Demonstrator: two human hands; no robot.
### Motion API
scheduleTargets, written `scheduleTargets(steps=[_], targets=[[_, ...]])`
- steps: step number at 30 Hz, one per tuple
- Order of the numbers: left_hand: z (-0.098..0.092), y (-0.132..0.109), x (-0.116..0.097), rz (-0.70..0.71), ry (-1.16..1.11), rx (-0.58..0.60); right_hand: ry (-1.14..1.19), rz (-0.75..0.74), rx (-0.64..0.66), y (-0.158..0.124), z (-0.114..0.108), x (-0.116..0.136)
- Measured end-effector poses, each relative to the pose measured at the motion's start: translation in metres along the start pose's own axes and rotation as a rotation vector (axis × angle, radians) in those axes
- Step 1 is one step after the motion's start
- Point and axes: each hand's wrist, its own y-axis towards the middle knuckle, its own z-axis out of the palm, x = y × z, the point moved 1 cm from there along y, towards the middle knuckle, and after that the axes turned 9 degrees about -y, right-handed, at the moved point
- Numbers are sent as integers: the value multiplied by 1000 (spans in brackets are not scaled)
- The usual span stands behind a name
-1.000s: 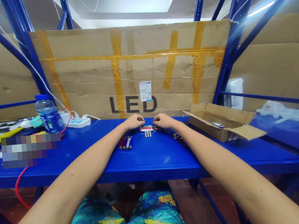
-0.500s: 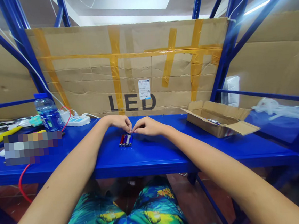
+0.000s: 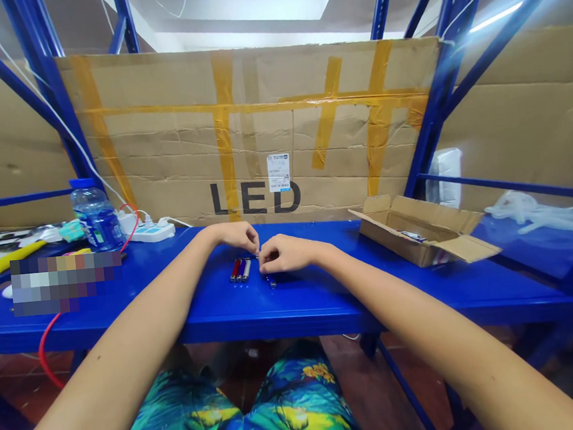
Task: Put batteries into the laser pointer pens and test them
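On the blue tabletop (image 3: 324, 299), a red tube (image 3: 234, 270), a dark blue tube (image 3: 241, 270) and a white tube (image 3: 246, 270) lie side by side. All are short and slim, with metal ends; their exact kind is too small to tell. My left hand (image 3: 238, 236) is closed in a pinch just beyond the row, and what its fingertips hold is hidden. My right hand (image 3: 286, 252) has curled fingers over another blue tube, mostly hidden, whose metal end (image 3: 272, 284) sticks out below. The two hands nearly touch at the fingertips.
To the right stands an open cardboard box (image 3: 418, 230) with some shiny items inside. A water bottle (image 3: 97, 218) and a white power strip (image 3: 152, 231) are at the left. A large LED carton (image 3: 160, 146) walls off the back.
My right hand has shifted nearer and the blue tube at the row's right end has come away to the right. My left hand has moved slightly right, still pinched.
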Motion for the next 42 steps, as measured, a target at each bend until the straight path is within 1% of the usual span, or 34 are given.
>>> scheduleTargets(steps=[3,5,7,9,10,11,15,18,22,26,29,32,34,36,39,42], targets=[[6,3,-10,101,-44,-23,15,58,128,-11,-7,6],[14,5,-21,179,-44,-76,8,119,190,-17,-11,9],[23,7,-33,233,21,-142,18,204,277,-24,-17,10],[33,8,-43,260,109,-172,51,271,374,-32,-25,6],[37,9,-47,267,142,-176,73,284,402,-37,-31,3],[40,9,-50,273,169,-172,92,284,399,-42,-37,-2],[46,11,-55,312,232,-161,84,376,204,-61,-56,-28],[49,12,-56,317,226,-157,57,388,140,-71,-58,-43],[55,14,-57,325,211,-185,83,375,107,-75,-52,-48],[58,14,-59,351,223,-180,124,359,27,-73,-49,-48],[56,10,-59,336,190,-122,177,346,-44,-70,-45,-51],[51,4,-57,322,132,-120,257,337,-156,-65,-39,-54],[47,0,-55,292,130,-136,308,332,-226,-61,-33,-56],[46,-3,-53,234,155,-137,338,346,-266,-57,-27,-57],[48,-4,-53,166,179,-142,374,382,-280,-52,-19,-61],[51,-3,-55,143,186,-146,438,379,-282,-51,-15,-63]])
